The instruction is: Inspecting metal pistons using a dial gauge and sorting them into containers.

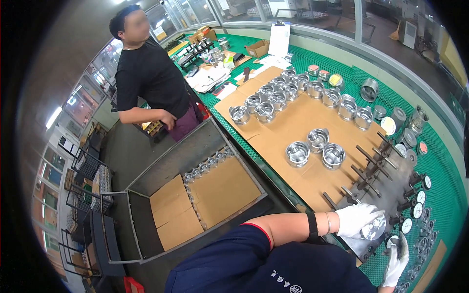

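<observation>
Mostly the risk is slipping: the white-gloved left hand (pixel 359 219) holds a shiny, round metal piston (pixel 374 230) on the flat grey steel plate (pixel 392 194), and cloth on polished metal could grip poorly; a jolt could knock the round white-faced dial gauges (pixel 406 225) alongside. The white-gloved right hand (pixel 396 262) sits half-curled nearby, its contents unclear.

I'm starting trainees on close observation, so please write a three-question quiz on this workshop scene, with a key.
1. Which does the left hand touch?
a) a clipboard
b) a shiny metal piston
c) a cardboard box

2. True or false: the right hand is bare.

3. How many pistons stand in the small group set apart in the middle of the cardboard on the green bench?

Key: 1: b. 2: False, it wears a glove. 3: Three.
</observation>
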A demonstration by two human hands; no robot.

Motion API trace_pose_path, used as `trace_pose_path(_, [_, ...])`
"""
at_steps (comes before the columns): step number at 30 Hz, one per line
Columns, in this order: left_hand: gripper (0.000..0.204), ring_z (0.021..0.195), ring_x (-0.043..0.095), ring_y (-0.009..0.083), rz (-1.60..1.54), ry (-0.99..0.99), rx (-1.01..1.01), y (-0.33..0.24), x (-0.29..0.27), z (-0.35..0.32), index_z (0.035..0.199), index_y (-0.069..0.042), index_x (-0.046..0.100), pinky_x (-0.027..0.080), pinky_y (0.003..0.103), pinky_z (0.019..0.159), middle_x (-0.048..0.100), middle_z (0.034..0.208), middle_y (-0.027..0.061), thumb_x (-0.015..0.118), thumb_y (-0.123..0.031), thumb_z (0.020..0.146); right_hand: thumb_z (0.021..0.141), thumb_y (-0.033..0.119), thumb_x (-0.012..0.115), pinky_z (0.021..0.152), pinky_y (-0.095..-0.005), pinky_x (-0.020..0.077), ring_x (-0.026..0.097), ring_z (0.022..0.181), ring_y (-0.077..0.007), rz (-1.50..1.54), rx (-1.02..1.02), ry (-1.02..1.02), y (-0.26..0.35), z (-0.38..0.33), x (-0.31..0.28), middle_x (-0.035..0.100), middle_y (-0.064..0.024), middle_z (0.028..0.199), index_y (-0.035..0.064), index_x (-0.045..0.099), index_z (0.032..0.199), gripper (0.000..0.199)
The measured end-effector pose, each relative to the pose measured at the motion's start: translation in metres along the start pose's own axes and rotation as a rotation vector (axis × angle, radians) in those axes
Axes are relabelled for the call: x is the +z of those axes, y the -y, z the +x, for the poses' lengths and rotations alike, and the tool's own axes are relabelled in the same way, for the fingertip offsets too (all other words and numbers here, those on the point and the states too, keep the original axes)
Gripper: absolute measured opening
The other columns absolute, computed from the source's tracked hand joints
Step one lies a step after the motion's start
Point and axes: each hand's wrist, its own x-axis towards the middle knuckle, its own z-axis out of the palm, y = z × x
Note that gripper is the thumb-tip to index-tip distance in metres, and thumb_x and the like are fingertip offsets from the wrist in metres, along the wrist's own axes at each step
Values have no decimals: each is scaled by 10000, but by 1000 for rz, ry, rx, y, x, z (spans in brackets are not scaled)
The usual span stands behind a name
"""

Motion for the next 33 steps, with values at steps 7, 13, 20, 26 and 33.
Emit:
trace_pose_path(7, [839,1185,535,370,-24,31,-23,-3,-6,0,1423,13,407,456,428,1013,526,1273,195,754,-197,687,943,17,517,614,-245,533,599,710,-116,19,10,8,-2,1,0,618,-99,1074,9,512,1404,461])
trace_pose_path(13, [832,1184,535,372,-25,14,-6,-1,-4,0,1418,17,412,455,430,1014,527,1270,198,751,-196,689,940,19,522,622,-248,541,603,717,-127,39,-6,12,-9,2,-1,620,-98,1070,9,514,1402,462])
trace_pose_path(20, [848,1112,575,371,66,-20,50,2,-1,0,1427,29,402,484,430,966,544,1200,209,764,-306,737,944,50,542,624,-254,545,608,728,-130,11,-11,18,-4,1,0,622,-99,1065,10,514,1402,461])
trace_pose_path(26, [853,1104,578,372,60,-41,62,5,3,1,1421,29,409,484,431,960,546,1192,206,770,-321,732,948,55,544,615,-254,545,608,724,-128,38,-24,34,-8,3,0,620,-99,1073,11,515,1401,456])
trace_pose_path(33, [858,1160,554,376,-1,-10,4,2,2,2,1405,8,426,476,438,988,535,1251,197,788,-214,660,941,6,525,611,-241,540,607,705,-115,61,14,10,-11,5,1,615,-90,1065,8,519,1395,453])
